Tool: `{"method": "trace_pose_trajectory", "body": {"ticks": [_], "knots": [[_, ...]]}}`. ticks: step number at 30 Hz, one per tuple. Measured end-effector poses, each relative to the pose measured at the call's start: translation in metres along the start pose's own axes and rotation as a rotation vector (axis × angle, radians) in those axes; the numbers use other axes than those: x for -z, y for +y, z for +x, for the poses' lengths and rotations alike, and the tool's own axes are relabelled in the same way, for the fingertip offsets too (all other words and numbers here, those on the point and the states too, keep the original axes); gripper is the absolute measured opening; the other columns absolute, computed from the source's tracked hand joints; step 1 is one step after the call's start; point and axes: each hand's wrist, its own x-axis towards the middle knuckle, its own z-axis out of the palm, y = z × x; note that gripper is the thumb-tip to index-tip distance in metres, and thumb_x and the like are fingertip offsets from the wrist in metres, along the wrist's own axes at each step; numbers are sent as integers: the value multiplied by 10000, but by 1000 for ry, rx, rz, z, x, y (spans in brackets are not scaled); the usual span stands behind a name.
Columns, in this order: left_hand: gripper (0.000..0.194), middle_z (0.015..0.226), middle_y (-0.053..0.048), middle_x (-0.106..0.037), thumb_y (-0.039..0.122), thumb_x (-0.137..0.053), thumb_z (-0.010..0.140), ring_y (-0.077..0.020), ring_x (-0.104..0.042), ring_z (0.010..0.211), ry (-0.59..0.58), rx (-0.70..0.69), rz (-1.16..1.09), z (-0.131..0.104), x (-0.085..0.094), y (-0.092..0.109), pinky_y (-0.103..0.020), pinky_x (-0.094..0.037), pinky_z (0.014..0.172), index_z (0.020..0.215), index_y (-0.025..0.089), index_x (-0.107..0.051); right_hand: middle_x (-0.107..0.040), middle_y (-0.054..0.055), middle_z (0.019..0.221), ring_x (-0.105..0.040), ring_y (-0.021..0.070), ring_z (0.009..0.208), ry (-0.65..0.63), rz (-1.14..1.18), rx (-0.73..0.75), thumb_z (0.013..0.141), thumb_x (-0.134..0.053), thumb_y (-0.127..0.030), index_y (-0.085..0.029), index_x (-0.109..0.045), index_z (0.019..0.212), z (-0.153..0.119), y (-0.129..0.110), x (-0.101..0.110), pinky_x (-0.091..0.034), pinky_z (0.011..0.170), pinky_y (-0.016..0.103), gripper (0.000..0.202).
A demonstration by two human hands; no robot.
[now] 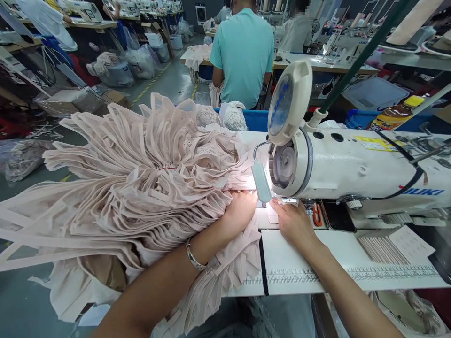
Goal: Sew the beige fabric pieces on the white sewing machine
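Observation:
Bent over at the edge of a large heap of pale pink garment pieces (151,202), my left hand (242,211) is closed on the fabric just left of the needle area. My right hand (294,223) lies to the right of the needle area, fingers stretched flat toward it. Its fingertips are partly hidden under the head of the white sewing machine (352,162). A small pale piece (272,215) lies on the bed between my hands. The lamp (261,180) hangs over this spot and hides the needle.
Orange-handled snips (317,215) and a dark phone-like object (338,216) lie under the machine arm. A stack of pale strips with a paper (398,246) sits at the right. A round magnifier-like disc (289,103) stands above the machine head. A person in turquoise (243,56) sits ahead.

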Motion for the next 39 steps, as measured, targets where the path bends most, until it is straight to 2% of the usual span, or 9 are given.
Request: {"method": "trace_pose_trajectory", "body": {"ticks": [3,10,15,24,29,34,39], "knots": [[270,957,-128,-699,71,-420,941,-295,-711,866,-11,0,-16,0,2,0,-338,-478,685,1079,185,-621,-694,135,1237,-644,287,980,-59,-8,-27,920,-386,-64,-214,-605,1399,1,-3,5,-466,926,456,548],[269,935,-125,-701,61,-435,931,-250,-704,854,-26,-12,9,-2,6,1,-289,-466,665,1082,170,-630,-705,135,1114,-611,265,867,-24,-36,-31,986,-358,-153,-224,-654,1317,2,-7,6,-444,855,417,450],[294,900,-118,-698,51,-416,923,-246,-703,827,-25,-18,4,-1,5,0,-294,-464,655,1080,170,-633,-700,141,1123,-606,260,863,3,-32,-20,999,-357,-175,-211,-662,1292,2,-6,3,-443,855,420,425],[274,962,-126,-708,66,-431,923,-287,-712,871,-7,-8,-26,1,0,-1,-325,-481,679,1075,178,-629,-715,137,1073,-621,262,857,-12,-3,-20,1017,-346,-213,-212,-645,1325,3,-4,2,-443,850,412,429],[287,965,-133,-705,68,-402,945,-269,-704,857,-6,-10,-28,0,0,-1,-323,-479,697,1093,176,-623,-727,115,956,-632,258,838,16,-7,-15,1016,-354,-193,-208,-651,1322,1,-2,-2,-428,849,402,427],[264,955,-123,-697,67,-416,940,-270,-701,851,23,-5,-23,0,-6,-1,-335,-479,719,1076,179,-613,-735,107,1099,-644,247,890,84,-26,-2,1005,-373,-166,-227,-658,1320,-2,0,-5,-418,927,415,429],[239,960,-108,-691,70,-453,912,-269,-696,839,14,-4,-44,3,-10,-2,-330,-471,707,1047,189,-610,-714,112,1205,-653,272,989,33,-27,-13,1016,-360,-162,-229,-629,1369,-3,-1,-5,-395,1000,468,449]]}}
